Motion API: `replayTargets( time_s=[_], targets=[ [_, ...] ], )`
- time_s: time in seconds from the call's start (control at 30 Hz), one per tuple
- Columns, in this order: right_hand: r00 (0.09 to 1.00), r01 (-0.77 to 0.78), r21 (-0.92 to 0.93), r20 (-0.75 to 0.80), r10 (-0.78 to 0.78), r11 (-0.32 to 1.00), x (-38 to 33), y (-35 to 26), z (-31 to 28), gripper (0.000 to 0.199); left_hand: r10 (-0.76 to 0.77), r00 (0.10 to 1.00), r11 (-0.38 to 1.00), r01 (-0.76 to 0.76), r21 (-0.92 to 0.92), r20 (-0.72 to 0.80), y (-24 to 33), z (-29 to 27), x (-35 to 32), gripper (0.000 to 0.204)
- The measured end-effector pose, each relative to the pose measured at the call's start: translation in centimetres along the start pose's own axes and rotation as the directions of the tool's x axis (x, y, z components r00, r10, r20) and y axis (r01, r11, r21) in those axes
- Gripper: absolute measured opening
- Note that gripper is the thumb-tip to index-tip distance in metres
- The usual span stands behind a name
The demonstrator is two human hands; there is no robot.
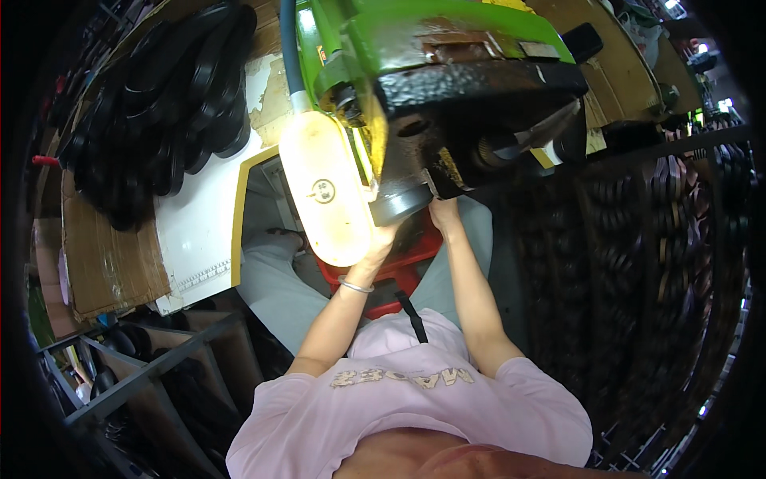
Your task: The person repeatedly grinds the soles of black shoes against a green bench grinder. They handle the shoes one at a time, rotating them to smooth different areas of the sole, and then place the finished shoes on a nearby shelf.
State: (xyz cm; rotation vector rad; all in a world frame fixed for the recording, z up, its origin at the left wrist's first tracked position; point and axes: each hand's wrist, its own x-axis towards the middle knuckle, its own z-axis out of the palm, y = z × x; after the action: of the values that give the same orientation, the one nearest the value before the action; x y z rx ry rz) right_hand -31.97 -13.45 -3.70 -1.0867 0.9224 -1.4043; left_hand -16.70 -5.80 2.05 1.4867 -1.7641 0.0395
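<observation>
Head view showed a green machine (447, 48) looming over everything, its black head (479, 112) far centre. Below, a lit lamp (323, 191) glowed left. Left hand (381, 239) and right hand (444, 211) reached under the head; their grip could not be told.

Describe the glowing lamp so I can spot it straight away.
Start at the big green and black machine filling the top centre. Just to its left hangs the lamp, below a blue-grey hose, with the left hand beside its lower end. It is the only bright, pale yellow oval there; the stacked soles to its left are black.
</observation>
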Motion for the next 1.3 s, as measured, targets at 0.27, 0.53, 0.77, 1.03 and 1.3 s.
replayTargets(
  time_s=[0.27,0.53,0.77,1.03,1.3],
  targets=[
    [0.963,0.152,0.162,-0.248,-0.109,0.975,1.1,-3.1,-5.2,0.041,-0.49,0.869,0.378,0.288,-0.88,0.074,2.1,-1.4,1.3,0.05],
    [0.913,0.332,-0.403,-0.089,-0.397,0.853,1.0,-16.9,-4.5,0.052,-0.52,0.841,0.142,0.258,-0.956,0.15,0.5,-3.6,-0.5,0.055],
    [0.95,0.312,-0.214,0.083,-0.301,0.926,0.1,-15.3,1.8,0.063,-0.613,0.78,-0.042,0.124,-0.991,0.123,-2.7,-8.2,-2.3,0.05],
    [0.85,-0.506,0.449,0.117,0.513,0.736,-10.0,-10.5,8.5,0.087,0.031,0.994,0.754,0.044,-0.656,0.102,-1.4,-15.0,-6.9,0.034],
    [0.876,-0.393,-0.227,0.201,0.438,0.891,-9.3,-20.4,-1.8,0.083,0.151,0.962,0.939,-0.067,0.336,-0.228,-8.3,-20.1,10.2,0.038]
  ],
)
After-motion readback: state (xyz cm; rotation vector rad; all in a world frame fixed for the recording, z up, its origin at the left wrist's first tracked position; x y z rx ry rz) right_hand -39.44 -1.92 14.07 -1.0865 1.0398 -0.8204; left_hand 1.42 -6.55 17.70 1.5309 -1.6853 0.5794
